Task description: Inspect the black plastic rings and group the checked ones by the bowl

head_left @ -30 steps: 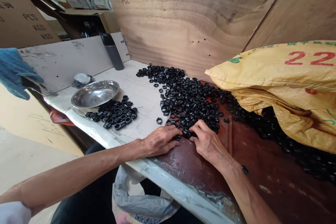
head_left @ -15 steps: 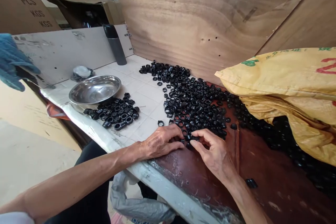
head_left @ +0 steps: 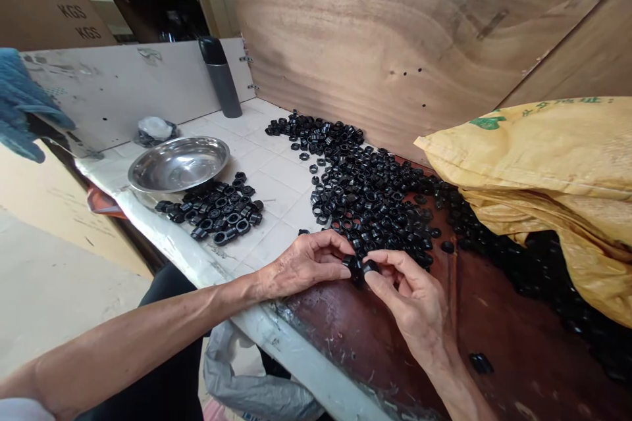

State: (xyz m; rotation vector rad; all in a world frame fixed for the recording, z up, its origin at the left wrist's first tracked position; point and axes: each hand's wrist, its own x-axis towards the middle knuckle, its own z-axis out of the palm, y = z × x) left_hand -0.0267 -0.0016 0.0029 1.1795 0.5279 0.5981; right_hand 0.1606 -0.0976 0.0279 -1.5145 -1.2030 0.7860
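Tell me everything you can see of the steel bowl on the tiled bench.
The steel bowl is a shallow, round, polished basin with a narrow rim, its inside brightly reflective. It sits upright on the white tiled bench, near the bench's front edge. A cluster of black rings lies beside it, with the nearest seeming to touch its near side.

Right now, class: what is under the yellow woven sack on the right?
Black ring-shaped parts spill from beneath the yellow woven sack onto the dark red-brown board; the sack hides whatever lies further under it.
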